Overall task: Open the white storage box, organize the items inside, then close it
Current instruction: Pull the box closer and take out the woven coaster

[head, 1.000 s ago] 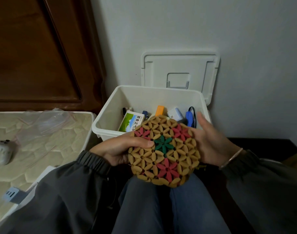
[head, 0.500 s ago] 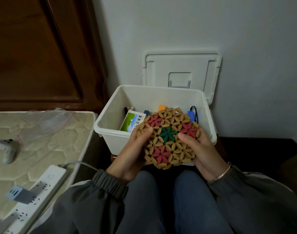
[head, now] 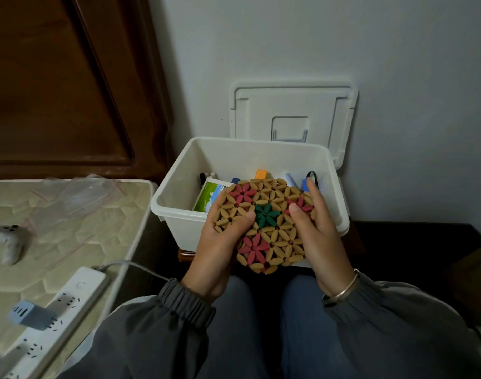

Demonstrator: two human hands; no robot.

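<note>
The white storage box (head: 176, 192) stands open in front of my knees, its lid (head: 294, 110) leaning upright against the wall behind it. A round mat of tan wooden beads with red and green flowers (head: 272, 233) hangs over the box's front rim. My left hand (head: 220, 242) grips its left edge, thumb on top. My right hand (head: 315, 228) grips the right edge, thumb on top as well. Inside the box lie a green and white carton (head: 209, 194), an orange piece (head: 261, 174), blue items (head: 304, 184) and a black cable loop (head: 311, 174), partly hidden by the mat.
A mattress (head: 78, 242) lies at the left with a white game controller (head: 9, 242), clear plastic bags (head: 78, 195) and a white power strip (head: 56, 313) carrying a grey plug (head: 28, 314). A dark wooden panel (head: 56, 86) rises behind it. The box sits on a small wooden stand (head: 186, 254).
Both hands have carried the bead mat forward from my lap to the box's front rim. The right hand went from an open touch to gripping its edge.
</note>
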